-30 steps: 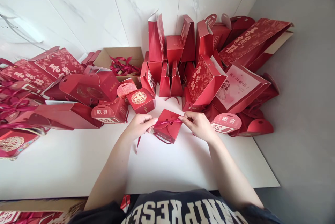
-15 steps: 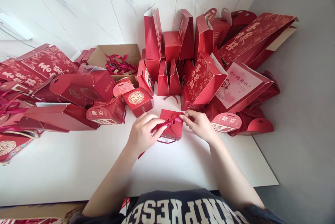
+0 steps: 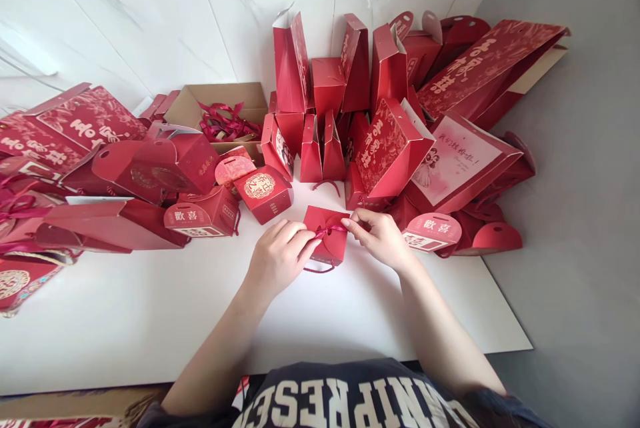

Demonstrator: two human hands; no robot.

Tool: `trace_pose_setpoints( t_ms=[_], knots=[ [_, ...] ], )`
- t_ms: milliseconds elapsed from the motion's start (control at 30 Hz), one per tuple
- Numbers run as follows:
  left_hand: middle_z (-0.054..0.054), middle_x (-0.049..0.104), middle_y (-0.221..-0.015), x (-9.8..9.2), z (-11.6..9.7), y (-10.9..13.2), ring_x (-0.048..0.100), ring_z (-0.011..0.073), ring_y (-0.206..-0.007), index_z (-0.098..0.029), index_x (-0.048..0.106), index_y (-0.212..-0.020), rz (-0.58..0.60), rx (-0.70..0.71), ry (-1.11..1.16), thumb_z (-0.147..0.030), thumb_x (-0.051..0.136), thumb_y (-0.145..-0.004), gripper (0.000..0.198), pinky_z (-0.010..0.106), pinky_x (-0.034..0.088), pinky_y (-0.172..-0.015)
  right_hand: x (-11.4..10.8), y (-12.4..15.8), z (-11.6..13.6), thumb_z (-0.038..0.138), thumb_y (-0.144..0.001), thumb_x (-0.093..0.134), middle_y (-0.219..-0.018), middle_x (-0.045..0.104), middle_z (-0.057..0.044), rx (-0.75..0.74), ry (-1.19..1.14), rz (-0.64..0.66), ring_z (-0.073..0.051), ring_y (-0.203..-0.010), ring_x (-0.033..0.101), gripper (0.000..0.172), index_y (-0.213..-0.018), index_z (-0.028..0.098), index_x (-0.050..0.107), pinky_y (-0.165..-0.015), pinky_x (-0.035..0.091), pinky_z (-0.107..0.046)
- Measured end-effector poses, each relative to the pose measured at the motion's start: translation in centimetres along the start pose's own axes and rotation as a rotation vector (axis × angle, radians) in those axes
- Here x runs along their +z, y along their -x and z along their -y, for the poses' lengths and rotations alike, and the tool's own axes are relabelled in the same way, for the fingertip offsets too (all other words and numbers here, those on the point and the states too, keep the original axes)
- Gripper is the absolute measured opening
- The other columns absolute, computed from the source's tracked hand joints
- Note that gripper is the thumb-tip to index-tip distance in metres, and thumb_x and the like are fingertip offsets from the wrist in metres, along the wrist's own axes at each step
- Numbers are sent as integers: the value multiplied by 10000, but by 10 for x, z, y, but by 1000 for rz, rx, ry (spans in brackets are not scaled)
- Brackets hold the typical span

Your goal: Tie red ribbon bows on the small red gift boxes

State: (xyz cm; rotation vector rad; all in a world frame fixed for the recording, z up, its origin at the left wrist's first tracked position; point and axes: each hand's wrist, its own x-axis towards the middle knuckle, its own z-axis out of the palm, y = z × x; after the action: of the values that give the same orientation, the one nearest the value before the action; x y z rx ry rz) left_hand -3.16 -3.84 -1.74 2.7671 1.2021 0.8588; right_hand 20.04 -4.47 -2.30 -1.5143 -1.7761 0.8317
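A small red box (image 3: 327, 253) with a cord handle stands on the white table in front of me. Across its folded top runs a dark pink ribbon (image 3: 329, 230), drawn out to both sides. My left hand (image 3: 283, 253) pinches the ribbon at the box's left side, its fingers bent together. At the right side, my right hand (image 3: 376, 235) holds the other part of the ribbon between thumb and forefinger. The knot area lies between the two hands, over the holes in the box top.
Red boxes and bags (image 3: 150, 161) crowd the left. More red bags (image 3: 395, 148) stand behind and to the right. An open cardboard box (image 3: 179, 107) holds loose ribbons. A grey wall (image 3: 580, 215) bounds the right side.
My left hand's fingers have closed together on the ribbon, and its loose end below that hand no longer shows. The box has shifted very slightly left. My right hand has hardly moved.
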Motion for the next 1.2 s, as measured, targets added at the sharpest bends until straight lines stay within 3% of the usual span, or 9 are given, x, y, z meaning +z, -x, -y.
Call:
trace_pose_setpoints(
  t_ms=[133,333,533,667,767,867,1000,1200],
  knots=[
    [67,657,-971,-1,0,2,643,189,-892,-216,657,-1088,15,-51,-12,-237,508,-951,204,318,526,-810,2,0,0,534,-938,458,-581,491,39,-12,-16,-5,-120,-543,433,412,-693,205,504,-563,358,-237],
    [53,657,-892,-3,2,-1,617,180,-809,-203,636,-964,25,-32,-35,-197,456,-962,180,319,493,-784,4,-1,-2,532,-940,456,-587,487,37,-19,-28,-3,-122,-557,440,413,-690,205,492,-574,355,-236],
    [3,567,-736,-1,3,-5,538,144,-686,-201,528,-806,46,-374,309,-317,418,-985,239,272,430,-682,8,-1,-2,517,-948,451,-595,498,33,-35,-52,33,-126,-564,441,407,-689,205,490,-587,352,-240],
    [-43,426,-543,-5,7,-7,421,108,-514,-193,444,-668,121,-684,590,-465,473,-938,384,241,354,-536,11,0,0,518,-948,455,-596,496,34,-46,-60,53,-124,-563,437,413,-679,205,481,-582,345,-241],
    [-47,389,-486,-10,13,-7,377,93,-468,-180,415,-586,217,-811,731,-538,531,-883,479,232,319,-494,11,0,0,512,-949,461,-598,486,38,-55,-86,43,-119,-565,431,409,-681,204,483,-582,338,-241],
    [-49,395,-485,-16,21,-8,351,80,-457,-167,480,-586,385,-809,791,-550,614,-819,468,222,268,-472,8,1,-1,521,-948,459,-595,467,42,-34,-132,39,-116,-570,420,419,-675,203,462,-580,334,-239],
    [-43,536,-551,-25,24,-8,437,92,-504,-181,539,-746,567,-743,853,-482,727,-740,355,206,291,-495,7,1,-2,548,-938,464,-604,449,42,-15,-161,72,-114,-575,403,434,-677,200,456,-574,327,-239],
    [-38,523,-558,-26,23,-7,409,82,-490,-173,593,-780,593,-726,860,-510,639,-817,341,208,291,-484,12,0,-5,531,-911,533,-643,472,38,-43,-140,116,-112,-602,389,394,-707,195,508,-578,321,-241]
  ],
)
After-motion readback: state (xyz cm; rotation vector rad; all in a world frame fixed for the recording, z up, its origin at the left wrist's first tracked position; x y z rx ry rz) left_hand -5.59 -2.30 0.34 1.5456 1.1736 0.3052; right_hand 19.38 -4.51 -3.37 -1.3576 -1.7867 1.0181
